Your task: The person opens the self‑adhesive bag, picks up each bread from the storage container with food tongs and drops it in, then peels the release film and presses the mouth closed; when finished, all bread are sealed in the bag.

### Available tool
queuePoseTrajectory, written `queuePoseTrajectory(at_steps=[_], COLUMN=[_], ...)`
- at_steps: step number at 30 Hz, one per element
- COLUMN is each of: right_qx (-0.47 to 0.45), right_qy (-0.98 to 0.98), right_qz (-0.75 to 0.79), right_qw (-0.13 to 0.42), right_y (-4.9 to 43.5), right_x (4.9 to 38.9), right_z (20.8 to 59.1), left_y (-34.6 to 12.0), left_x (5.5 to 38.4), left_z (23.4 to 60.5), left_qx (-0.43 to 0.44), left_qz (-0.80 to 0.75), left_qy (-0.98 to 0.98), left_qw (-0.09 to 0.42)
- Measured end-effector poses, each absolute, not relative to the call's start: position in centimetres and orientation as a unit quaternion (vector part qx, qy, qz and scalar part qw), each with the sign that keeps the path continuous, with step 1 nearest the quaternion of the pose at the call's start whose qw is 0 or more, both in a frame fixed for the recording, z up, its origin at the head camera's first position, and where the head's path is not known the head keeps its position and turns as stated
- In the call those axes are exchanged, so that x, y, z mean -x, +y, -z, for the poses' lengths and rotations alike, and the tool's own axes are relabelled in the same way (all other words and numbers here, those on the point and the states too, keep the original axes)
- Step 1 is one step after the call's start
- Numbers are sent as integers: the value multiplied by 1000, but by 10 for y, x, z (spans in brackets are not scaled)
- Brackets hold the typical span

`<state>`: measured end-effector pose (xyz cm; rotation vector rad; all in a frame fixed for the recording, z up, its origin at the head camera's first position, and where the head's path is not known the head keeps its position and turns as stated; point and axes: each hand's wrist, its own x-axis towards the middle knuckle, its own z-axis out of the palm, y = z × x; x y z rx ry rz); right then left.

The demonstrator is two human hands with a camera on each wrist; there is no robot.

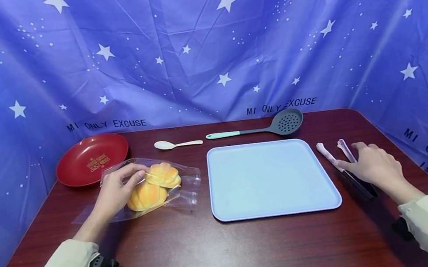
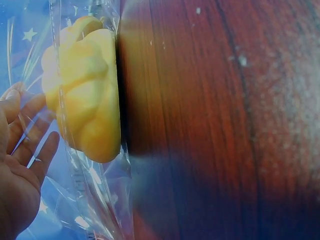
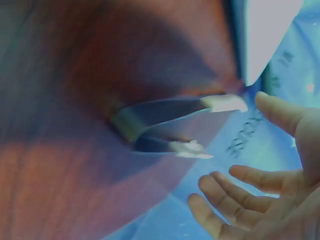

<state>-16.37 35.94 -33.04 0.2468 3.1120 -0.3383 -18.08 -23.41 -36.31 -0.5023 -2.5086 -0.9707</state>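
Two yellow-orange bread rolls (image 1: 147, 197) lie inside a clear plastic bag (image 1: 189, 198) on the left of the table. My left hand (image 1: 119, 189) is over the bag, pinching its upper film between thumb and forefinger beside the bread. In the left wrist view, the other fingers of that hand (image 2: 25, 150) spread loosely next to the bread (image 2: 90, 95). Food tongs (image 1: 329, 157) with black arms and pale tips lie on the right. Above them hovers my right hand (image 1: 378, 165), fingers spread and relaxed; in the right wrist view a gap shows between it and the tongs (image 3: 170, 112).
A light blue tray (image 1: 268, 180) lies in the middle, between the bag and the tongs. Behind it are a slotted skimmer (image 1: 286, 121) with a mint handle and a small white spoon (image 1: 165, 145). A red plate (image 1: 82, 157) sits at the back left. Starry blue curtains surround the table.
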Motion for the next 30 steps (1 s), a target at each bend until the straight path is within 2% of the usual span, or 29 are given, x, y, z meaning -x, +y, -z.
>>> queuePoseTrajectory(at_steps=[12, 18, 23, 30], right_qx=[32, 91, 122, 153], right_qy=[976, 959, 944, 927], right_qz=[157, 177, 201, 241], right_qw=[-150, -202, -232, -243], right_y=[292, 257, 227, 188], right_x=[157, 154, 155, 158], right_z=[308, 305, 307, 312], left_y=[-232, -233, -235, -235], left_x=[180, 182, 184, 184], left_z=[359, 360, 361, 360], left_qx=[173, 177, 182, 179], left_qz=[355, 351, 345, 346], left_qy=[-898, -900, -900, -901], left_qw=[193, 190, 195, 192])
